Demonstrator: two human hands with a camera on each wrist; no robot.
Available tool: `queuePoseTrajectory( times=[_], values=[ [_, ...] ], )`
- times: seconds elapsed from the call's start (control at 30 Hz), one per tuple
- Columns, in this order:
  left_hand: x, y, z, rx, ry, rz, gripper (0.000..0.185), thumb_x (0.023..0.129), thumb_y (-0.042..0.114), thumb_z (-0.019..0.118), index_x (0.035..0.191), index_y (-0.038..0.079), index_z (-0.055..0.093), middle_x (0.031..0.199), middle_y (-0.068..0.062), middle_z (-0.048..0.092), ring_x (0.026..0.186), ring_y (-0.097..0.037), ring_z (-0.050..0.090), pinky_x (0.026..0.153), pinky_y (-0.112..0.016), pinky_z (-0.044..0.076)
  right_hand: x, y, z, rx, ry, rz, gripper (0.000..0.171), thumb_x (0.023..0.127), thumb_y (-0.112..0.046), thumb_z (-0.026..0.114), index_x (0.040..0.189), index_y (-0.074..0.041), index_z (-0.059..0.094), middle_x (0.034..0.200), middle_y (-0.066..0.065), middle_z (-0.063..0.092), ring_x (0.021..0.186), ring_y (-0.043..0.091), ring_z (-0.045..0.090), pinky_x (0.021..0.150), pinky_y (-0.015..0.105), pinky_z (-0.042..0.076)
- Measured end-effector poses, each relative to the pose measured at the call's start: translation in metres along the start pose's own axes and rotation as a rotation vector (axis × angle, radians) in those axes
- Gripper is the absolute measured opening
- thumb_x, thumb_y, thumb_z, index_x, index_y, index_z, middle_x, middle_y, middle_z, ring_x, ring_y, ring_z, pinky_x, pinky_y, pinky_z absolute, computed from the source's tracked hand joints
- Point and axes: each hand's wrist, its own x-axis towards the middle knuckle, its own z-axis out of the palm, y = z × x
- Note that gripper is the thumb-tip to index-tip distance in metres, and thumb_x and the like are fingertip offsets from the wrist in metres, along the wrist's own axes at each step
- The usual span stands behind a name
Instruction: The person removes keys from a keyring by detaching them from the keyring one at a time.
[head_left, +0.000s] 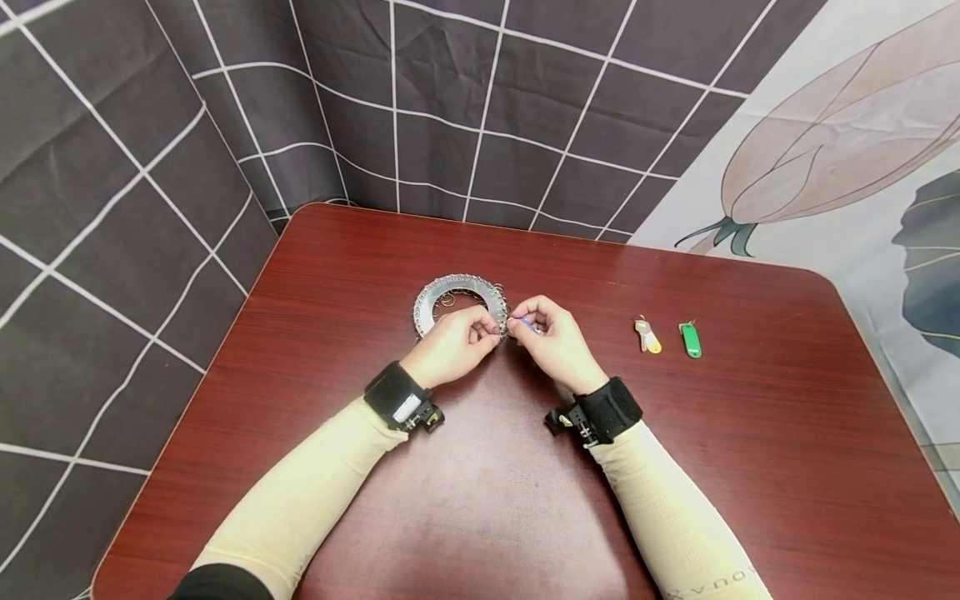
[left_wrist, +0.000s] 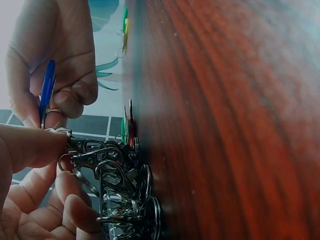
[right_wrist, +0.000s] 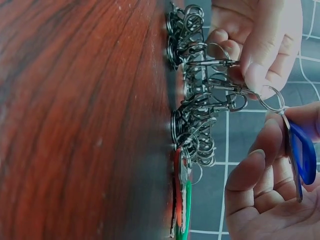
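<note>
A circle of metal clasps and key rings [head_left: 459,298] lies on the red-brown table [head_left: 750,467]. My left hand [head_left: 486,330] pinches one metal clasp [left_wrist: 75,147] at the circle's right edge, thumb [left_wrist: 30,147] on top. My right hand [head_left: 521,322] pinches a blue key tag [right_wrist: 303,156] whose split ring [right_wrist: 270,98] meets that clasp [right_wrist: 227,89]. The two hands touch at the fingertips just above the table. In the left wrist view the blue tag [left_wrist: 47,90] stands upright in the right hand's fingers [left_wrist: 65,95].
A yellow key tag [head_left: 648,338] and a green key tag [head_left: 690,340] lie side by side to the right of my hands. A red and a green tag [right_wrist: 182,210] hang in the clasp heap. Checked cloth walls close the table's far and left sides.
</note>
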Motion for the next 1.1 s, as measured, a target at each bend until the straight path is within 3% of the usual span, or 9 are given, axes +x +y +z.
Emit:
queuePoseTrajectory(
  times=[0.3,0.63,0.73,0.93,1.1],
  values=[
    [0.000,-0.001,0.000,-0.007,0.038,0.002,0.004,0.089,0.014,0.065,0.090,0.012,0.062,0.076,0.004,0.061,0.070,-0.010,0.059,0.064,-0.024,0.049,0.001,0.000,-0.001,-0.003,-0.006,0.006,0.011,0.088,-0.007,0.066,0.097,-0.004,0.061,0.077,0.020,0.061,0.066,0.023,0.057,0.054,0.021,0.043],
    [0.000,0.002,-0.001,-0.024,0.069,0.001,0.006,0.087,0.011,0.065,0.089,0.012,0.059,0.078,0.002,0.059,0.073,-0.011,0.057,0.067,-0.025,0.049,-0.002,-0.008,-0.001,-0.001,-0.024,0.028,0.012,0.089,-0.001,0.063,0.100,0.005,0.059,0.081,0.027,0.061,0.073,0.045,0.056,0.056,0.019,0.043],
    [0.000,0.002,-0.001,-0.028,0.080,0.003,0.005,0.087,0.010,0.064,0.089,0.011,0.060,0.078,0.001,0.058,0.073,-0.011,0.056,0.067,-0.025,0.048,-0.006,-0.023,-0.001,-0.015,-0.037,0.032,0.012,0.089,0.002,0.062,0.099,0.007,0.059,0.080,0.028,0.060,0.070,0.038,0.056,0.057,0.018,0.043],
    [0.000,0.003,-0.002,-0.046,0.124,0.004,0.006,0.088,0.009,0.063,0.091,0.010,0.058,0.078,0.001,0.058,0.073,-0.011,0.056,0.067,-0.026,0.048,-0.010,-0.038,0.000,-0.056,-0.093,0.032,0.012,0.089,0.002,0.061,0.099,0.008,0.057,0.079,0.018,0.061,0.063,0.009,0.051,0.057,0.019,0.041],
    [0.000,0.003,-0.003,-0.053,0.161,0.031,0.006,0.089,0.005,0.060,0.094,0.008,0.057,0.079,-0.001,0.057,0.073,-0.013,0.055,0.067,-0.026,0.048,-0.010,-0.039,0.001,-0.058,-0.137,0.045,0.013,0.090,0.000,0.063,0.100,0.007,0.057,0.082,0.014,0.061,0.064,0.009,0.052,0.056,0.019,0.042]
  ],
)
